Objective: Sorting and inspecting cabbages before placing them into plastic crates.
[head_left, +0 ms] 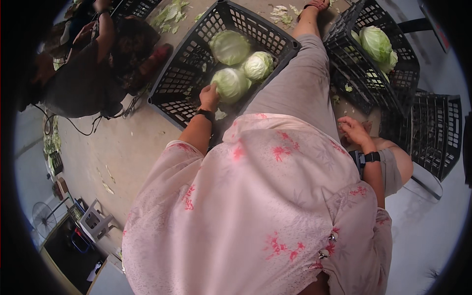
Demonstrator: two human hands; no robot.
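Inside a black plastic crate [177, 81] lie several pale green cabbages. My left hand [209, 97] reaches over the crate's near side, its fingers closed against the left edge of the nearest cabbage [231, 85]. Part of those fingers is hidden by the cabbage. Touching or close to it are a smaller cabbage [258, 66] on the right and a larger, flatter one [229, 47] behind. My right hand [355, 132] hovers by my bent right knee, empty, with fingers loosely apart.
At the right, a tilted black crate [339, 42] holds more cabbages [375, 43]; another black crate [423, 130] stands nearer. Loose leaves [169, 16] litter the floor [118, 157]. A co-worker [86, 73] sits at the left. My outstretched leg [300, 78] runs beside the first crate.
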